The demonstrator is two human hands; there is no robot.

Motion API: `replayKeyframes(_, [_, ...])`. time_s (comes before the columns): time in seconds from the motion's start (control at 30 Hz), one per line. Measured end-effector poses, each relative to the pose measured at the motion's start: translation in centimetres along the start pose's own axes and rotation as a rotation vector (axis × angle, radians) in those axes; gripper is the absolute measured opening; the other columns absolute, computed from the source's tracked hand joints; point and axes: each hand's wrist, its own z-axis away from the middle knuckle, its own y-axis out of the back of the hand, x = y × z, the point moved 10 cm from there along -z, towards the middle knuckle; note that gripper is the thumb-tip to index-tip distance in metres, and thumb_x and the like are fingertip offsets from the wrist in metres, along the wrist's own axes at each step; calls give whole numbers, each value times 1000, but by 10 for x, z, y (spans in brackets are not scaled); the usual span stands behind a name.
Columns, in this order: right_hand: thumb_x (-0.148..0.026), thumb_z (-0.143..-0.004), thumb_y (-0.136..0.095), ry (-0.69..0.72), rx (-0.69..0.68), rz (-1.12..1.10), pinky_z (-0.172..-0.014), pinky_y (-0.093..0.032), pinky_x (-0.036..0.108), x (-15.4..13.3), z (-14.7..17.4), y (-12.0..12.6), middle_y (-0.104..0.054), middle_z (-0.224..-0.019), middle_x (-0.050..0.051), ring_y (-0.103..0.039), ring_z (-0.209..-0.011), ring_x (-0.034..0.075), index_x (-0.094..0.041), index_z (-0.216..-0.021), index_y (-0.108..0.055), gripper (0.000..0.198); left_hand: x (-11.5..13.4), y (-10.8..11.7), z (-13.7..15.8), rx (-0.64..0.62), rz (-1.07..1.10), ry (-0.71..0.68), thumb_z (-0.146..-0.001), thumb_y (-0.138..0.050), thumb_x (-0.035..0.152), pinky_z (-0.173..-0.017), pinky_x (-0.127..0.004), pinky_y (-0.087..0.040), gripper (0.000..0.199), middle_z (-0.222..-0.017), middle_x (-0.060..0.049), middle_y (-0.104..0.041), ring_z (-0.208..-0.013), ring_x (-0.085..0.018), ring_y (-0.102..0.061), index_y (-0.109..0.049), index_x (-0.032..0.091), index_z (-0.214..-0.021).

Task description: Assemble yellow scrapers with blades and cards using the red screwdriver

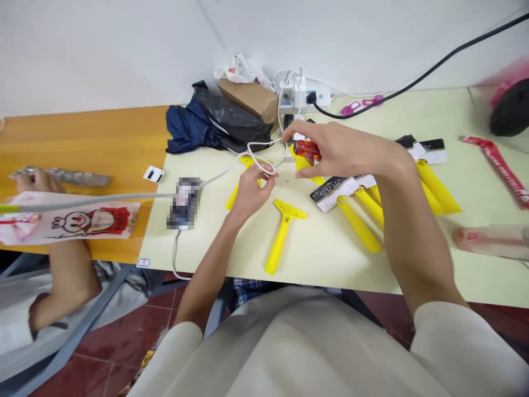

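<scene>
My left hand [255, 190] is closed, its fingertips pinching a loop of white cable [263, 167] above the table. My right hand [330, 146] curls around the red translucent handle of what looks like a screwdriver [307, 149]; its shaft is not visible. The right index finger reaches out to the cable, thumb apart below. Between the hands, a small dark speck like a screw [287, 180] lies on the table. Just below is a yellow scraper [285, 234] with a T-shaped head. Other yellow scraper parts [233, 194] lie partly hidden behind my hands.
Yellow scrapers with black-and-white cards [359, 223] lie under my right forearm. A phone [184, 203] with a cable sits left. Behind are a dark bag [235, 118], a cardboard box [250, 99] and a power strip [318, 95]. Another person's hand [41, 182] is far left.
</scene>
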Motion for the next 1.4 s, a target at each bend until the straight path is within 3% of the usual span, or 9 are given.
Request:
replayKeyframes(0.1, [-40, -103, -74, 31, 9, 13, -74, -35, 33, -5, 5, 5, -63, -91, -4, -43, -75, 11, -23, -110, -66, 20, -7, -1, 1, 1, -73, 13, -81, -64, 10, -94, -38, -60, 13, -96, -5, -73, -94, -21, -71, -67, 21, -86])
replayKeyframes(0.2, [-49, -107, -67, -29, -26, 28, -73, -32, 37, 2, 8, 0, -57, -80, -4, -35, -71, 11, -22, -86, -62, 35, -5, -1, 8, 15, -85, 9, -82, -65, 14, -93, -37, -60, 9, -95, -4, -72, -93, -21, -70, -65, 22, -85])
replayKeyframes(0.3, [-42, -107, -63, -64, -93, 35, -69, -30, 38, 11, 9, -11, -49, -71, -5, -31, -66, 10, -22, -78, -58, 36, 2, -6, 15, -41, -130, -31, -84, -68, 18, -93, -39, -60, 6, -97, -6, -74, -92, -22, -70, -68, 22, -89])
replayKeyframes(0.43, [-27, -97, -70, -54, -164, 56, -62, -27, 36, 12, 8, -23, -44, -67, -5, -34, -62, 12, -23, -76, -50, 30, 13, -9, 20, -91, -261, -132, -87, -71, 21, -102, -48, -58, 4, -100, -8, -77, -97, -27, -71, -70, 22, -90])
replayKeyframes(0.6, [-24, -94, -72, -62, -199, 51, -60, -23, 37, 4, 4, -32, -35, -62, -4, -30, -60, 13, -22, -69, -39, 41, 15, -14, 24, -148, -276, -178, -94, -72, 31, -104, -48, -57, 11, -97, -8, -78, -100, -28, -72, -67, 23, -88])
replayKeyframes(0.87, [-26, -96, -67, -24, -273, 87, -61, -25, 36, 6, -8, -61, -41, -60, -4, -34, -58, 13, -22, -69, -42, 37, 8, -19, 26, -222, -4, -59, -107, -60, 40, -90, -36, -54, 25, -105, -7, -80, -97, -22, -73, -75, 22, -99])
replayKeyframes(1.07, [-25, -99, -59, 42, -416, 16, -64, -27, 34, -2, -8, -83, -43, -65, -4, -35, -62, 13, -21, -75, -45, 28, -1, -14, 21, -191, 168, -22, -100, -71, 43, -86, -33, -52, 22, -97, -6, -78, -91, -20, -70, -72, 21, -94])
replayKeyframes(1.23, [-30, -101, -57, 10, -513, 50, -65, -27, 35, 4, -8, -99, -50, -66, -1, -41, -63, 13, -20, -76, -50, 28, 1, -11, 27, -267, -87, 18, -99, -73, 43, -76, -32, -49, 24, -87, -3, -76, -76, -17, -63, -74, 20, -94])
replayKeyframes(1.4, [-37, -100, -60, -37, -559, 84, -61, -25, 35, 8, -11, -116, -51, -68, 0, -40, -60, 14, -20, -77, -52, 29, 15, -6, 72, -184, -228, 101, -104, -71, 48, -76, -34, -51, 25, -92, -2, -78, -75, -17, -64, -72, 23, -98])
